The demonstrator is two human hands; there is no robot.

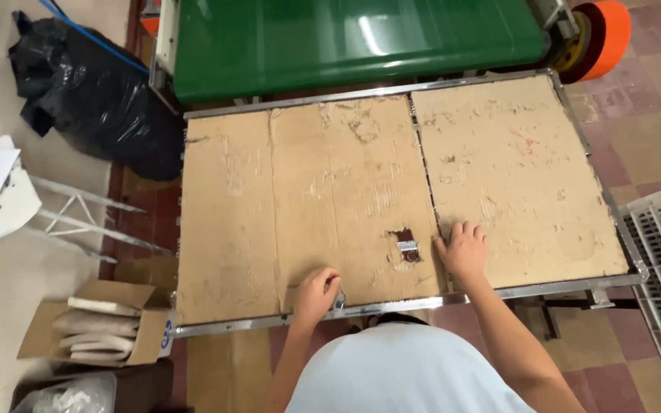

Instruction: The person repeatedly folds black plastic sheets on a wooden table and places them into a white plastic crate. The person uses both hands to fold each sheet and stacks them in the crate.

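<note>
A: Left hand (315, 293) curled over a small metal piece (339, 300) at the table's near edge — fingers closed around it, pinching, though exact grip hard to tell.

B: And the right hand (463, 249)?

A: Flat on the cardboard sheet (307, 191), fingers spread, pressing beside the seam where the second sheet (510, 168) meets it. Just left of it, a small torn hole with a metal bracket (406, 246) showing through.

B: Progress?

A: Both sheets lying inside the metal frame (392, 306), covering the top — seemingly laid already; fastening at the near edge looks unfinished.

B: Around it?

A: Green conveyor (346, 38) past the far edge, open carton (93, 329) on the floor off the near-left corner
</note>
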